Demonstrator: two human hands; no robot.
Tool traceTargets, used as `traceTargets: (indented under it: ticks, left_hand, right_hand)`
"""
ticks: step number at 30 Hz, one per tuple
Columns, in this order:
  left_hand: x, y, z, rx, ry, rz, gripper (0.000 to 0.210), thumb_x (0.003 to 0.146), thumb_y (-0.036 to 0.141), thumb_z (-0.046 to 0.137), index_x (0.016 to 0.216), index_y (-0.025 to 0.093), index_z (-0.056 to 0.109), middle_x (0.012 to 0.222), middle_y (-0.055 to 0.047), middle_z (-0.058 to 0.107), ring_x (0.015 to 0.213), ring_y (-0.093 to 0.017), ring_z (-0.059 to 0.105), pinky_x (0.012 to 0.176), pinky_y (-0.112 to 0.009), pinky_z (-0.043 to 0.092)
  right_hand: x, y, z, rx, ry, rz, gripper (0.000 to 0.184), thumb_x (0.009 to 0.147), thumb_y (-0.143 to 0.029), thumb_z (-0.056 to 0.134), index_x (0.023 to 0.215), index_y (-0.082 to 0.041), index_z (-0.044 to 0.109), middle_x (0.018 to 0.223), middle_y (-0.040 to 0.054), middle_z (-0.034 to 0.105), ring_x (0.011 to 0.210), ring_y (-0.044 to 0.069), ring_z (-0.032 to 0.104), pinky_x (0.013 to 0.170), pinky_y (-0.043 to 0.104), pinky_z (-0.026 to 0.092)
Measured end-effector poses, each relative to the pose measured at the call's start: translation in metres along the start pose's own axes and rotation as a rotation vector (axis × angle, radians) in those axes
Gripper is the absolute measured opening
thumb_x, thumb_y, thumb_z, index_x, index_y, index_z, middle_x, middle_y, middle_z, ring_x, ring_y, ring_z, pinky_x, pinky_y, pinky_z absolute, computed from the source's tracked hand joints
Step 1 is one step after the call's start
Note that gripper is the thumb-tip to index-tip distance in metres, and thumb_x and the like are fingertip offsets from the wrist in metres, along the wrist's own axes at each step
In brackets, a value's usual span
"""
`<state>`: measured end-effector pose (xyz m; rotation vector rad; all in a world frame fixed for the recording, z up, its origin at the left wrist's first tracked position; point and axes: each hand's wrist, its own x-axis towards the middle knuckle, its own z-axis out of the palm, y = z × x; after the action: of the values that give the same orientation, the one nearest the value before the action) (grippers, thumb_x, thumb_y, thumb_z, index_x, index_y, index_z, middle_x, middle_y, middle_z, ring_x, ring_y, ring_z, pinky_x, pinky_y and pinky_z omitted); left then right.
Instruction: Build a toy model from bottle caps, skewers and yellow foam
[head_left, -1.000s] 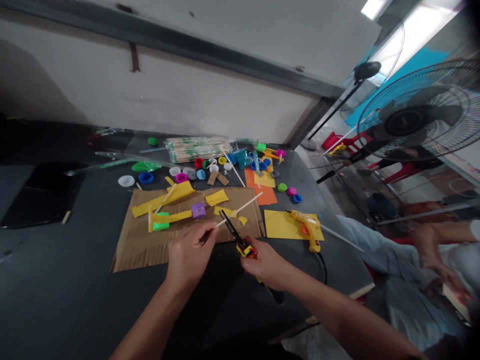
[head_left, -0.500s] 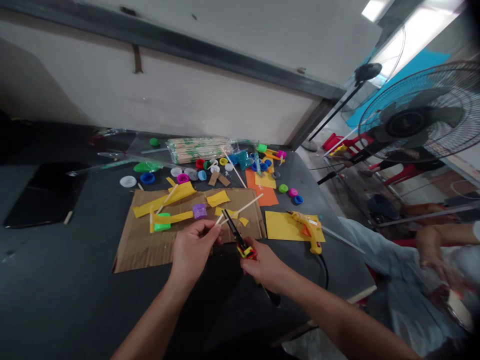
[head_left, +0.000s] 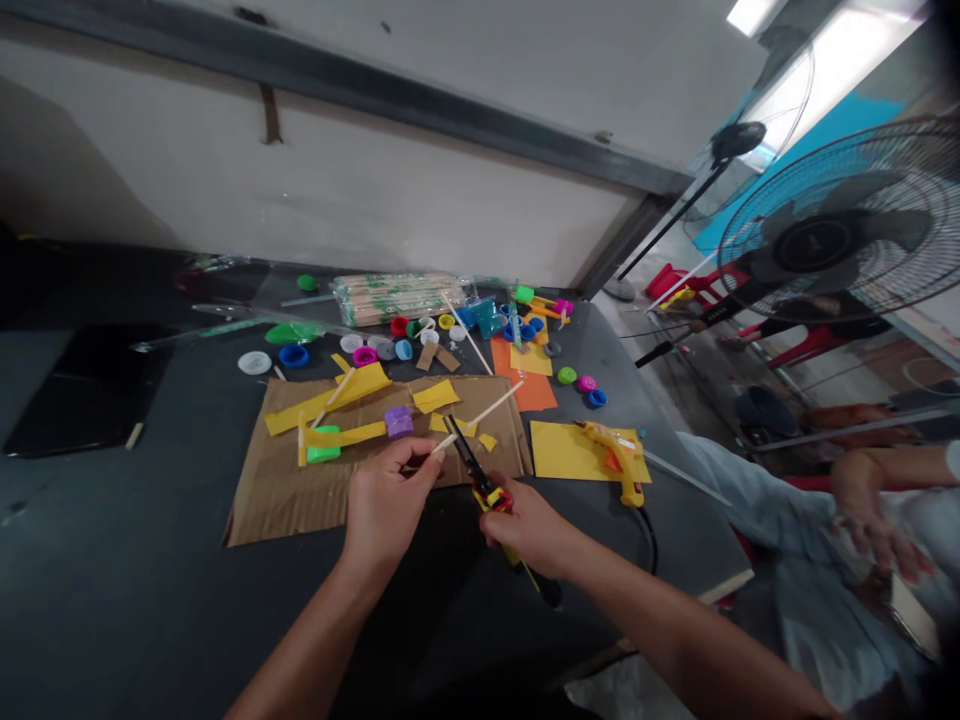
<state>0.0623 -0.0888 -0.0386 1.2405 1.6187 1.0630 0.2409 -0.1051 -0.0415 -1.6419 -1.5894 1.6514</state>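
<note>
My left hand (head_left: 391, 493) pinches a thin wooden stick (head_left: 445, 444) between thumb and fingers, over the front of the cardboard sheet (head_left: 292, 500). My right hand (head_left: 527, 525) is wrapped round a plier-like cutter (head_left: 471, 465) with black jaws and yellow-and-red handles. Its jaws lie across the line of the stick. Beyond them a stick length (head_left: 496, 403) slants up to the right; whether it joins the held part, I cannot tell. To the left, a bright green cap (head_left: 323, 444) and a purple cap (head_left: 399, 422) are linked by a yellow strip (head_left: 360, 436).
A yellow glue gun (head_left: 615, 450) rests on yellow paper (head_left: 553, 450) at the right. Bottle caps, orange paper (head_left: 534, 393) and bundled wooden sticks (head_left: 397, 300) lie along the back. A black phone-like slab (head_left: 82, 390) is at left. A person sits at right, beneath a fan (head_left: 814, 245).
The cutter's jaws have shifted slightly and now cross the line of the stick. The held stick end has turned to a flatter angle. Both hands stay in nearly the same place.
</note>
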Motion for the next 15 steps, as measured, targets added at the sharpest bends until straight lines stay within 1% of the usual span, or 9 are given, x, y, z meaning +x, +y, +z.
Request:
traceTargets:
  ticks: [2,4,7,9,12,15]
  left_hand:
    - [0.0002,-0.0011,-0.0004,0.000,0.003,0.003,0.018,0.078,0.036,0.063,0.083,0.021,0.072,0.074,0.001,0.072,0.067,-0.016,0.066,0.062,-0.025,0.048]
    - [0.0007,-0.0024,-0.0008,-0.039,-0.027,-0.016,0.019,0.078,0.036,0.064,0.082,0.020,0.071,0.071,0.000,0.071,0.066,-0.016,0.065,0.061,-0.025,0.047]
    - [0.0020,-0.0040,-0.0001,-0.146,-0.093,-0.074,0.022,0.078,0.040,0.065,0.076,0.018,0.068,0.065,0.001,0.068,0.062,-0.014,0.063,0.057,-0.023,0.046]
    - [0.0026,-0.0041,0.0014,-0.235,-0.115,-0.120,0.025,0.077,0.042,0.066,0.075,0.017,0.067,0.065,0.001,0.067,0.060,-0.013,0.062,0.056,-0.022,0.045]
    - [0.0030,-0.0029,0.0040,-0.307,-0.110,-0.161,0.026,0.076,0.042,0.066,0.078,0.017,0.068,0.067,0.000,0.068,0.059,-0.013,0.062,0.056,-0.022,0.046]
    - [0.0026,-0.0012,0.0045,-0.239,-0.071,-0.117,0.022,0.076,0.038,0.066,0.080,0.017,0.069,0.068,0.000,0.068,0.061,-0.014,0.063,0.058,-0.022,0.047]
  right_hand:
    - [-0.0021,-0.0045,-0.0009,-0.057,0.007,-0.015,0.028,0.065,-0.012,0.048,0.090,-0.019,0.057,0.061,-0.0045,0.054,0.061,0.012,0.052,0.059,0.022,0.040]
    - [-0.0043,-0.0083,-0.0018,-0.108,0.018,-0.036,0.025,0.065,-0.012,0.048,0.088,-0.018,0.057,0.065,-0.0034,0.055,0.063,0.012,0.051,0.060,0.022,0.039]
    - [-0.0065,-0.0102,-0.0022,-0.148,0.037,-0.077,0.025,0.067,-0.012,0.048,0.089,-0.018,0.057,0.074,-0.0011,0.059,0.068,0.013,0.051,0.061,0.022,0.039]
    - [-0.0064,-0.0087,-0.0018,-0.166,0.055,-0.090,0.026,0.067,-0.013,0.048,0.091,-0.018,0.057,0.077,-0.0002,0.060,0.069,0.013,0.052,0.062,0.022,0.039]
    - [-0.0045,-0.0046,0.0001,-0.161,0.084,-0.066,0.027,0.066,-0.013,0.049,0.090,-0.019,0.057,0.072,-0.0012,0.059,0.067,0.013,0.052,0.062,0.023,0.039]
    - [-0.0017,-0.0022,0.0019,-0.107,0.078,-0.030,0.028,0.064,-0.012,0.048,0.090,-0.019,0.056,0.064,-0.0032,0.056,0.064,0.013,0.053,0.062,0.023,0.041]
